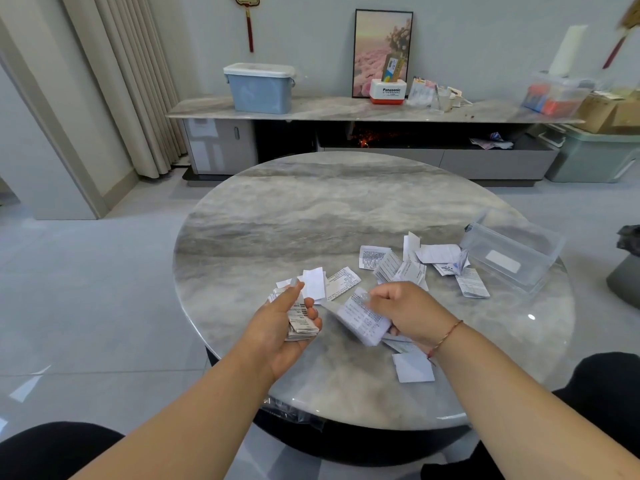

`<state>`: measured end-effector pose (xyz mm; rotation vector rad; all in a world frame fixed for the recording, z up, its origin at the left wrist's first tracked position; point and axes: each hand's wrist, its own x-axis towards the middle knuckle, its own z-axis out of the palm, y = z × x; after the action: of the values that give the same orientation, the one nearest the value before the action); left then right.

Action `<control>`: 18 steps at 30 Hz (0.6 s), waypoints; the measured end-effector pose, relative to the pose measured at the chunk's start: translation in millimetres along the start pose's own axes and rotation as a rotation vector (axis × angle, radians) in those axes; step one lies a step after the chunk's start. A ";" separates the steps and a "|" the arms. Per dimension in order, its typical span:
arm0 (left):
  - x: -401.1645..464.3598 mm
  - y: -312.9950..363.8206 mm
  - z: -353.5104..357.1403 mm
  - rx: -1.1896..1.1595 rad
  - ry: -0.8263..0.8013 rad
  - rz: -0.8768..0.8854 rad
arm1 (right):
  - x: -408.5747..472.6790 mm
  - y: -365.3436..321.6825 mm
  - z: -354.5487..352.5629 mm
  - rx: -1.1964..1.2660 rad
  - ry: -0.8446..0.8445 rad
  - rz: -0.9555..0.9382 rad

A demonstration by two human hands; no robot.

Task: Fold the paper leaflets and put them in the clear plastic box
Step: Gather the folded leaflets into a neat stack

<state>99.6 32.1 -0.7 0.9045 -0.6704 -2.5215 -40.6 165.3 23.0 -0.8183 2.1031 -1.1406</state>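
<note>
The person's left hand (289,318) grips a stack of folded leaflets (302,322), thumb curled over the top. The right hand (403,311) pinches one printed leaflet (360,318). More loose leaflets (412,263) lie on the round marble table (311,216) towards one o'clock, touching the clear plastic box (512,254) at two o'clock. The paper looks thin, light and springy; pinching at the creased edges should keep the folds shut.

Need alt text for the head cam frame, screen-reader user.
Seen from above, a person's left hand grips a stack of folded leaflets while the right hand holds a printed leaflet over a round marble table. More leaflets lie scattered beside a clear plastic box at right.
</note>
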 end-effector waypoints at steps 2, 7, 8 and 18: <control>-2.0 -1.1 1.8 0.029 -0.045 0.004 | -4.7 -7.1 5.4 0.406 -0.030 0.106; -6.6 -6.7 5.1 0.095 -0.267 -0.006 | -17.6 -26.4 29.0 0.750 0.052 0.121; -9.2 -7.2 6.9 0.114 -0.305 -0.006 | -19.0 -28.3 36.0 0.741 0.096 0.110; -15.8 -9.2 10.4 0.034 -0.304 -0.007 | -27.8 -32.6 72.1 0.535 0.276 0.014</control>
<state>102.4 50.6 9.0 0.5366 -0.8030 -2.6881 38.0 136.0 25.0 -0.4086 1.8572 -1.7824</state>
